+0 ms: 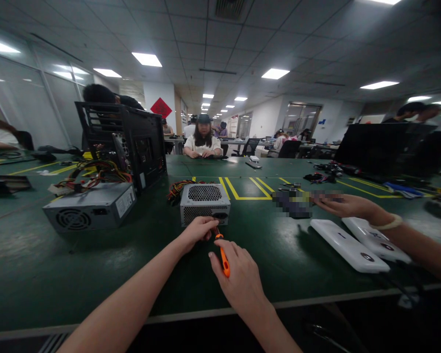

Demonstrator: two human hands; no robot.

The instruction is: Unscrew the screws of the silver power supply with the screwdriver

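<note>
A grey power supply [205, 193] with perforated vents lies on the green table in front of me, its wires bundled behind its left side. My right hand [238, 274] is wrapped around an orange-handled screwdriver [225, 262], whose shaft points at the lower right of the power supply's front face. Against that same face, my left hand [199, 231] has its fingers curled together close to the screwdriver's shaft and tip. What the left fingers pinch, if anything, is hidden.
Left stand another power supply [90, 208] with loose cables and an open black computer case [143, 147]. Two white power banks [349, 245] lie on the right, below another person's hand [349, 206]. A person [203, 139] sits across the table. Black monitors [382, 144] stand far right.
</note>
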